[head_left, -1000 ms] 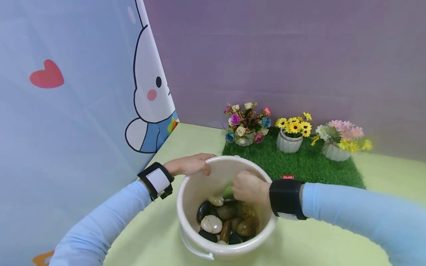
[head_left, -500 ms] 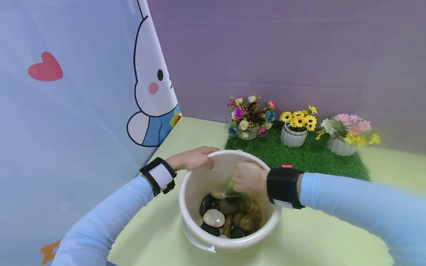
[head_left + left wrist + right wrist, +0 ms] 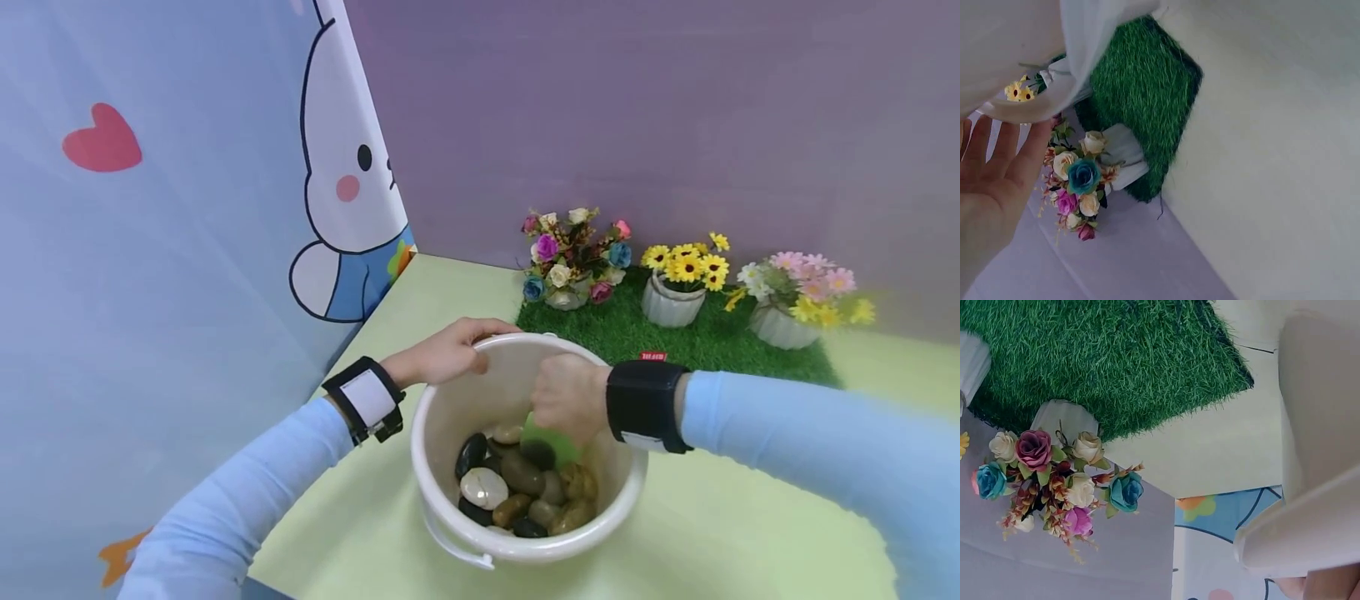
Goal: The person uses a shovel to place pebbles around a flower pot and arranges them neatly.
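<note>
A white bucket with several glossy stones in it stands on the pale green tabletop. My left hand grips its far left rim, thumb inside and fingers against the outer wall. Inside the bucket, my right hand is curled into a fist around a green, scoop-like tool; the part within the fist is hidden. A dark stone lies on or against the tool's green face; I cannot tell which. The right wrist view shows the bucket's wall and rim, not the tool.
Beyond the bucket lies an artificial grass mat with a pot of mixed roses, a pot of yellow flowers and a pot of pink and yellow daisies. A blue printed backdrop rises on the left.
My right hand has shifted slightly within the bucket, and more of the green tool shows, with a dark stone at it. The left hand keeps its grip. The whole head view has shifted slightly.
</note>
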